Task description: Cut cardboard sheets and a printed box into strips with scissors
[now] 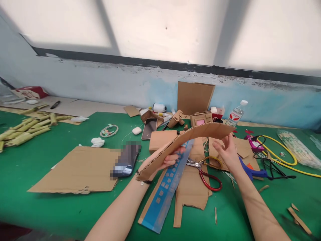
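Observation:
A long, curved strip of corrugated cardboard (190, 134) is raised above the green table, slanting up to the right. My left hand (173, 158) is closed around its left part, with the fingers showing below the lower edge. At the right end, my right hand (227, 150) has its fingers at the strip, partly hidden behind it, while the thumb sits lower. Beneath lie a blue-printed cardboard strip (163, 194) and a cut cardboard piece (192, 190). Scissors (210, 177) with red and yellow handles rest on the cut piece.
Left of my hands are a dark phone (126, 160) and a cardboard sheet (77, 170). Behind stand small cardboard constructions (202, 117) and a bottle (236, 114). A blue glue gun (253, 172), a yellow cable (283, 160) and bagged sticks (301, 147) lie right.

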Action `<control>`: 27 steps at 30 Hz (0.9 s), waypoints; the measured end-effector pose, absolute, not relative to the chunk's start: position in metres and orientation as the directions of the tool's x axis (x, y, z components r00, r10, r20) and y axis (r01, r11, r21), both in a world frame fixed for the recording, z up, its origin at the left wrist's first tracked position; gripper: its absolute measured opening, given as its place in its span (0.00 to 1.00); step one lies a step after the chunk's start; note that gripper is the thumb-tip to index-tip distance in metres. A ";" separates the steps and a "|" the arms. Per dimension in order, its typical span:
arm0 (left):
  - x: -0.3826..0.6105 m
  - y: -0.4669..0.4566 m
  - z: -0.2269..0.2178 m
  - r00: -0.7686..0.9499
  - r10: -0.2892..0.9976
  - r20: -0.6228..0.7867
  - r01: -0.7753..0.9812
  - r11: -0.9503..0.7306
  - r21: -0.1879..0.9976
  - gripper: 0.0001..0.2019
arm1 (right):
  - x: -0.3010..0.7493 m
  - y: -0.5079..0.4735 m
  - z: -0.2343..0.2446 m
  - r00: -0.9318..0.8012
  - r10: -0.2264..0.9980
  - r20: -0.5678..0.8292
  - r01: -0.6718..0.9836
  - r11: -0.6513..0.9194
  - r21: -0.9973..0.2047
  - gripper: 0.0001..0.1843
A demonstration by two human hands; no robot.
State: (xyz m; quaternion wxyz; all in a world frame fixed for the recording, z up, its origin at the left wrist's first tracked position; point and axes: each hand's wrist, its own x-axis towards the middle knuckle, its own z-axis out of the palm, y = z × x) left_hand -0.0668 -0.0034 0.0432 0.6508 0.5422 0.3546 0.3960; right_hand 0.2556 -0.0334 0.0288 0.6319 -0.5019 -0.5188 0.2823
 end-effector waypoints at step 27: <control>-0.050 0.025 0.030 -0.282 0.886 0.369 0.145 -0.340 0.929 0.24 | 0.205 -0.075 0.025 0.546 0.684 0.483 0.344 0.343 -0.874 0.22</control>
